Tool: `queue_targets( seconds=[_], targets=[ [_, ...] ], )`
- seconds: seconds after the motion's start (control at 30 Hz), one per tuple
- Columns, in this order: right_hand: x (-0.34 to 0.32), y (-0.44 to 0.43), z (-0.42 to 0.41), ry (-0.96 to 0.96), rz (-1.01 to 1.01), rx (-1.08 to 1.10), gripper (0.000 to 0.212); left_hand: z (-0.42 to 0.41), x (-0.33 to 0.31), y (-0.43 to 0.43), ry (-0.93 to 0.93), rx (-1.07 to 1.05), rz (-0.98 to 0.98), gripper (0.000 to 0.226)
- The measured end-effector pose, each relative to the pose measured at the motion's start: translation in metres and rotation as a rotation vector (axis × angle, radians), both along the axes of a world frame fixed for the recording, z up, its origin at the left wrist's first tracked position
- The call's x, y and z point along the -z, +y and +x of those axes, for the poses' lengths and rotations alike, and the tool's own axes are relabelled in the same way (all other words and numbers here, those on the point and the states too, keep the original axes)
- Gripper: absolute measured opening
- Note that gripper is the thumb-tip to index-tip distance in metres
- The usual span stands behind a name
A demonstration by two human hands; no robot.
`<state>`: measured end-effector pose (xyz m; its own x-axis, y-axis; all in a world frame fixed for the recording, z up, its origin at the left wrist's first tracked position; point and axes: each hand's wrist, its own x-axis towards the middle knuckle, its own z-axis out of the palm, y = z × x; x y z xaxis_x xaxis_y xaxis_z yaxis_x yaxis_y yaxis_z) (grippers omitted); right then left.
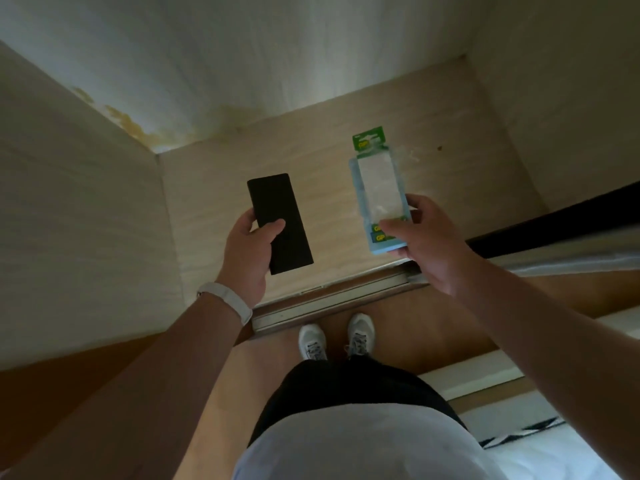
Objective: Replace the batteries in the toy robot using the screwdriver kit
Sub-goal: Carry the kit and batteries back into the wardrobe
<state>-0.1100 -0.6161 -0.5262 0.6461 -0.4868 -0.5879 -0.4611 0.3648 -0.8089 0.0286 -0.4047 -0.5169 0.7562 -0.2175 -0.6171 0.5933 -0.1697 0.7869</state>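
My left hand [247, 252] grips a flat black rectangular case [277, 216], thumb across its face, held out in front of me. My right hand [420, 242] holds a blister pack of batteries [379, 188] with a green header card and a pale blue backing, pinched at its lower end. Both items hang in the air above the pale wood floor of an open closet [322, 150]. No toy robot is in view.
The closet has pale side walls [69, 220] and a metal sliding-door track [329, 299] at its front edge. A dark door edge [554, 220] stands at the right. My white shoes [336, 336] stand just before the track. A white bed edge [519, 427] lies at lower right.
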Motion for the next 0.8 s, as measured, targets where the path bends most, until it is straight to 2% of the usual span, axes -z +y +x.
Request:
queue_targets(
  seconds=[0.13,0.3,0.5,0.67,0.8],
  targets=[
    [0.048,-0.008,0.028,0.049,-0.021,-0.037,0.048,0.023,0.053,-0.003,0.020,0.014,0.080,0.037],
    [0.120,-0.017,0.062,0.126,-0.064,-0.081,0.050,0.052,0.132,0.000,0.059,0.046,0.208,0.022],
    [0.181,-0.030,0.082,0.197,-0.108,-0.096,0.054,0.080,0.195,0.014,0.061,0.068,0.302,0.028],
    [0.212,-0.037,0.088,0.251,-0.167,-0.119,0.058,0.088,0.221,0.018,0.088,0.020,0.332,0.038],
    [0.223,-0.040,0.088,0.263,-0.276,-0.171,0.058,0.091,0.230,0.017,0.092,-0.001,0.332,0.029]
  ],
)
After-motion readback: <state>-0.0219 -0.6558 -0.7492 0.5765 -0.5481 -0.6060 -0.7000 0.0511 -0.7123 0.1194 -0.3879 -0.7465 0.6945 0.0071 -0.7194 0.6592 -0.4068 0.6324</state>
